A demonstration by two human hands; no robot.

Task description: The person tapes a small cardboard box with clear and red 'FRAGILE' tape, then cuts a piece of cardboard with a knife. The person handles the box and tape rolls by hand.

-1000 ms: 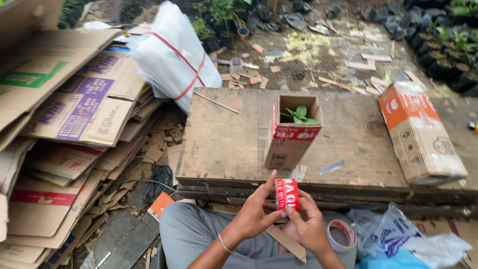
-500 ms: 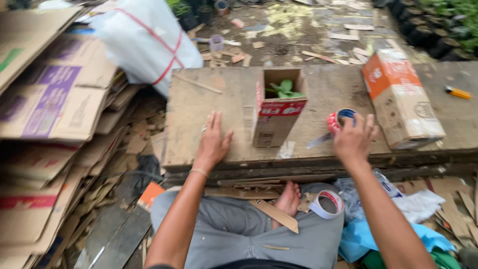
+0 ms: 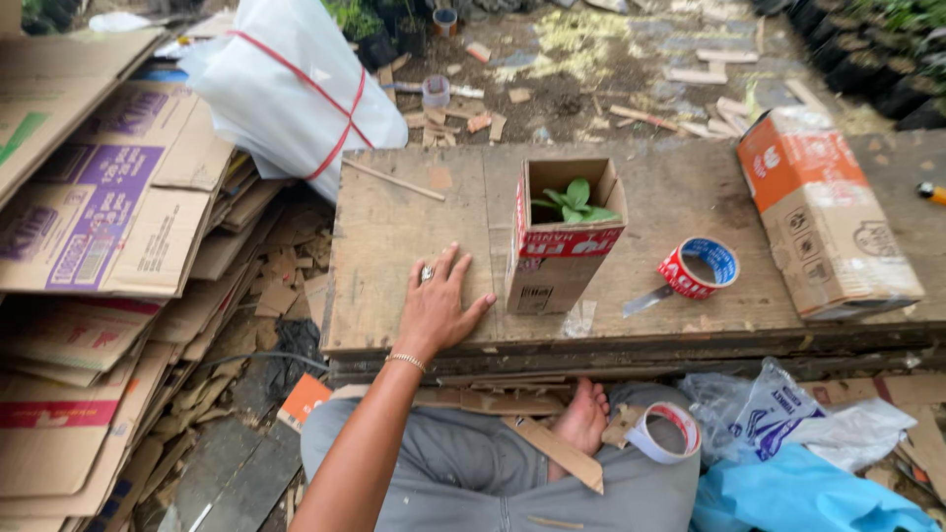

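We are looking down at the left hand (image 3: 439,305) lying flat and spread wide on the wooden board (image 3: 394,232) in the middle of the frame, fingers fanned, gripping nothing. Just to its right, the small open cardboard box (image 3: 562,258) is standing upright with a green seedling (image 3: 574,202) poking out of its top; the thumb is coming near its lower corner, not quite touching. Further right a red and blue tape roll (image 3: 698,267) is resting on the board, and beyond it a larger orange and brown carton (image 3: 826,212) is lying on its side. The right hand is not showing anywhere. Crowding the left edge, we are seeing stacks of flattened cardboard (image 3: 94,246), and a white wrapped bundle (image 3: 286,84) tied with red string is sitting at upper left. At the bottom, another tape roll (image 3: 664,432) is sitting on the lap beside a bare foot (image 3: 583,419).
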